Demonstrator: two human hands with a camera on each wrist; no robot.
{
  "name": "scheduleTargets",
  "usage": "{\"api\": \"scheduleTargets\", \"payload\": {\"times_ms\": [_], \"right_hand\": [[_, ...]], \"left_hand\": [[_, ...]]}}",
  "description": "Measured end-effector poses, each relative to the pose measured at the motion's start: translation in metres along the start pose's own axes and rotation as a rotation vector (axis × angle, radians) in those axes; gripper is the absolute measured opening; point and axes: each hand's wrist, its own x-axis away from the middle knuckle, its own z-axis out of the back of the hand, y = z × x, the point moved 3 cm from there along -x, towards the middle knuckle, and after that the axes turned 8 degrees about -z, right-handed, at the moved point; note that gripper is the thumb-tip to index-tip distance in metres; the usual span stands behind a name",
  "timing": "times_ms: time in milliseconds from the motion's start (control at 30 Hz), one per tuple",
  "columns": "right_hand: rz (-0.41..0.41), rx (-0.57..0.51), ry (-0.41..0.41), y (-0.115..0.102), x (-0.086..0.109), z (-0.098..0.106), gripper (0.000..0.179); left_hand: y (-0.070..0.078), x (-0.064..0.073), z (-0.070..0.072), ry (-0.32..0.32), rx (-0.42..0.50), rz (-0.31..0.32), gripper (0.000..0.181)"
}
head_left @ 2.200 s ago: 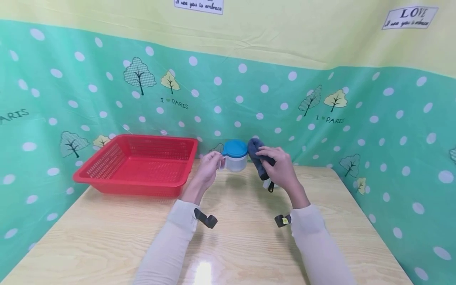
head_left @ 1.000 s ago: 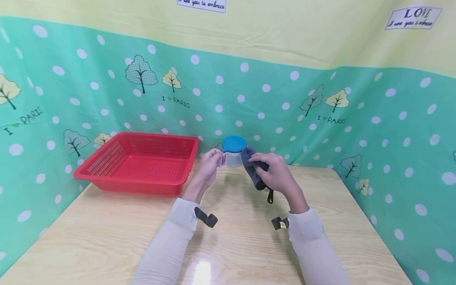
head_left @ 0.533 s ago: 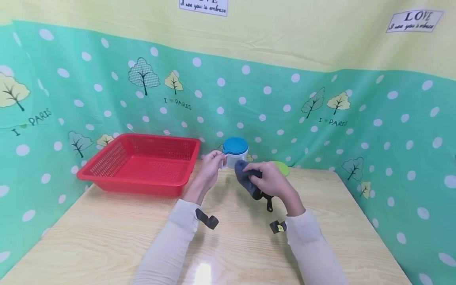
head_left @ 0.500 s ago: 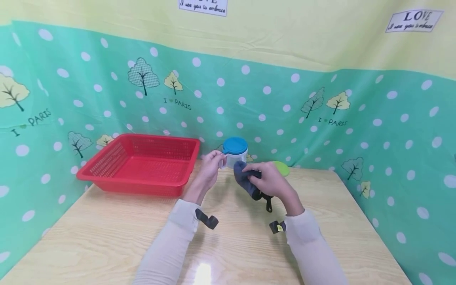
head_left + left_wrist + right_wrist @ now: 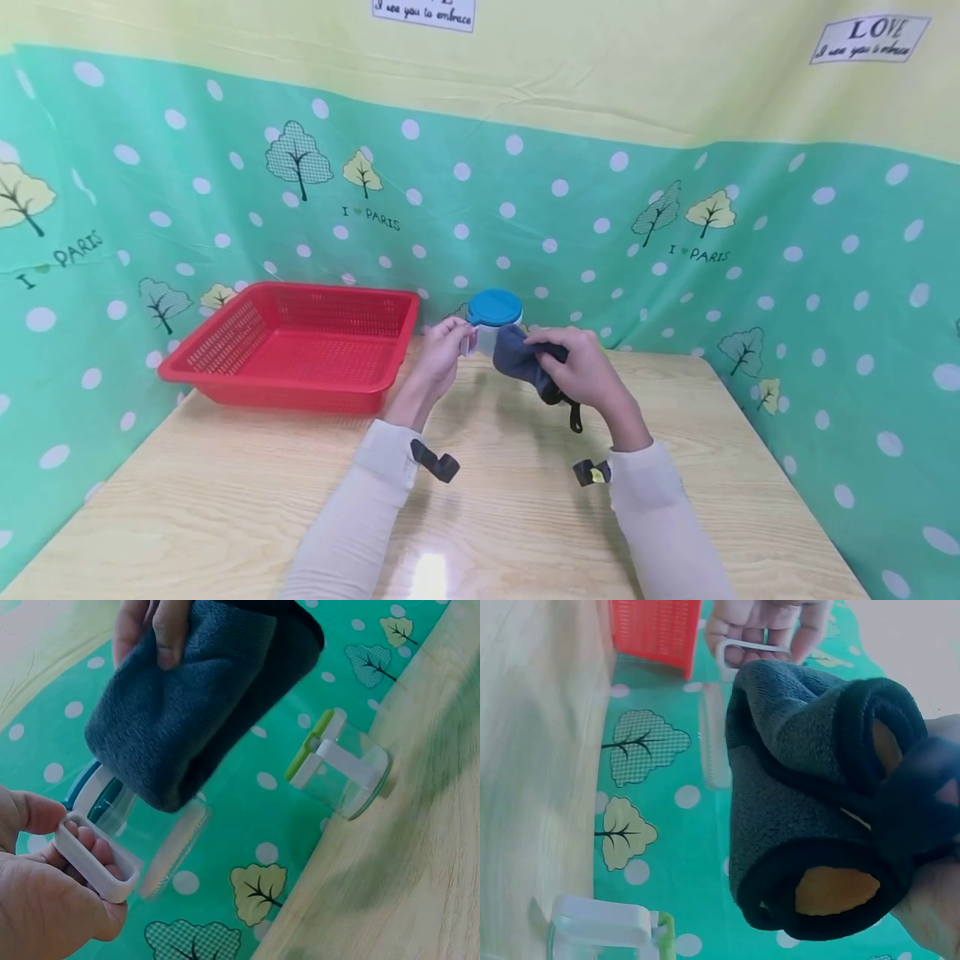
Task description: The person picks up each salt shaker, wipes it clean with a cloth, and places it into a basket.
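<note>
My left hand (image 5: 438, 354) holds a clear jar (image 5: 486, 342) by its white handle (image 5: 97, 859), thumb and fingers around the loop. The jar has a blue lid (image 5: 495, 307) and is held up off the table, lid upward. My right hand (image 5: 587, 367) pinches a folded dark blue-grey cloth (image 5: 517, 357) with black edging and a hanging black loop (image 5: 575, 417). The cloth lies over the near right side of the jar and hides much of its body. In the left wrist view, fingers (image 5: 171, 634) of my right hand press down on the cloth.
A second clear jar (image 5: 341, 769) with a green lid and white handle stands on the wooden table (image 5: 480, 500), mostly hidden behind my right hand in the head view. At the left is a red plastic basket (image 5: 300, 396). A patterned green cloth wall (image 5: 450, 200) closes off the back.
The cloth went from beside the jar onto its side, then down along it. Since half a second ago, my right hand has risen slightly rightward. My left hand keeps the jar nearly still.
</note>
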Motion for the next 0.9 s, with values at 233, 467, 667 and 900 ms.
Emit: {"api": "scheduleTargets", "payload": {"times_ms": [233,467,667,900], "right_hand": [[0.015,0.028,-0.002,-0.002,0.0,-0.004,0.025],[0.031,0.062,-0.09,-0.004,-0.002,-0.02,0.024],[0.01,0.07,-0.132,-0.005,-0.002,-0.026,0.023],[0.017,0.064,-0.035,-0.006,-0.002,-0.014,0.025]], "left_hand": [[0.0,0.001,-0.002,-0.007,-0.009,-0.007,0.025],[0.001,0.003,-0.005,-0.044,0.009,-0.014,0.021],[0.002,0.004,-0.004,-0.058,-0.003,-0.022,0.021],[-0.001,0.003,-0.004,-0.065,-0.021,0.017,0.022]]}}
